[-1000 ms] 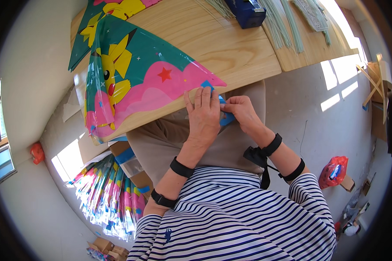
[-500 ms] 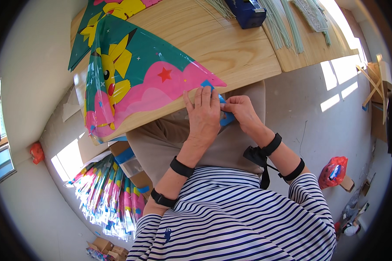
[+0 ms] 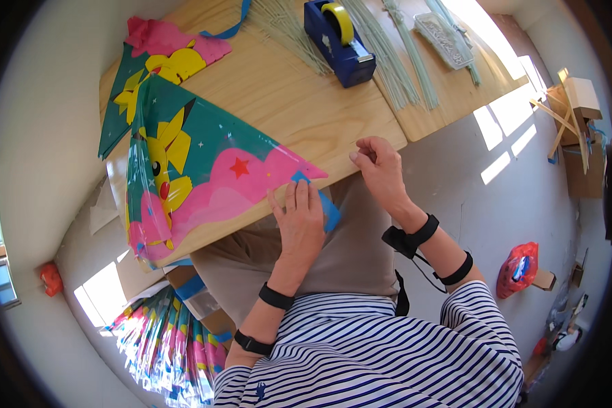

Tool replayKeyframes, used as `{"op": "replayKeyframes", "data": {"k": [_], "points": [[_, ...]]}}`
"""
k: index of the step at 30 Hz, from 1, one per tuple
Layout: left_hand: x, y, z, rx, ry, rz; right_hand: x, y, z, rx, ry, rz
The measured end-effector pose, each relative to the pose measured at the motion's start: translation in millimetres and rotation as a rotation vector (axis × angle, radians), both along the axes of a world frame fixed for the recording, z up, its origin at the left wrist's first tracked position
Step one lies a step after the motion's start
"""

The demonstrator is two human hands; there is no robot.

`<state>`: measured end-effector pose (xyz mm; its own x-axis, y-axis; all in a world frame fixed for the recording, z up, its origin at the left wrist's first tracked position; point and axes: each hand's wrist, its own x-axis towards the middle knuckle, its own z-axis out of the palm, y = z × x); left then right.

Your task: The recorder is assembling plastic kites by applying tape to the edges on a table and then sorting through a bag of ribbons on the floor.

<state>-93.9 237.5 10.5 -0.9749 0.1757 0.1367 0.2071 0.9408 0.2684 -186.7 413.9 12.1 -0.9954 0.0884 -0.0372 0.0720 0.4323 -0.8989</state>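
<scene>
A triangular printed plastic sheet (image 3: 204, 153), like a kite sail, lies along the table's near edge, green and pink with a yellow cartoon animal. At its right corner my left hand (image 3: 300, 221) rests with outstretched fingers, pressing on the sheet's edge and a blue strip (image 3: 330, 212). The blue strip hangs partly over the table edge beneath that hand. Lifted to the right, over the table's edge, is my right hand (image 3: 382, 173). Its thumb and fingers are drawn together; whatever they pinch, if anything, is too small to make out.
A blue tape dispenser (image 3: 343, 58) with a yellow roll stands at the back. Beside it lie thin pale rods (image 3: 387, 64) and a clear box of small parts (image 3: 444, 42). Another printed sheet (image 3: 173, 58) is at the far left. Many folded sheets (image 3: 170, 340) fan out below the table.
My right hand has left the blue strip and moved away to the right, lifting slightly. My left hand stays on the sheet's corner. The view has shifted, showing more of the table's far side.
</scene>
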Motion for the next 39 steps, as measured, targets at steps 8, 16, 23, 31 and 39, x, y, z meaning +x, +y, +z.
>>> {"op": "replayKeyframes", "data": {"k": [8,16,23,31,39], "points": [[-3.4,3.4,2.2,-0.029,0.023,-0.026,-181.9,34.1,-4.9,0.017,0.176,-0.246],[-2.8,1.0,3.3,-0.023,0.038,-0.034,-193.6,24.5,30.0,-0.065,0.054,-0.176],[-1.1,1.9,2.8,-0.001,0.049,-0.028,-192.7,22.9,47.0,-0.128,-0.053,-0.152],[-0.9,2.0,1.7,-0.014,0.058,-0.027,-181.3,33.4,38.6,-0.459,-0.032,-0.198],[-0.3,2.8,2.2,-0.036,0.049,-0.027,-165.9,40.0,17.8,-0.424,-0.007,-0.138]]}}
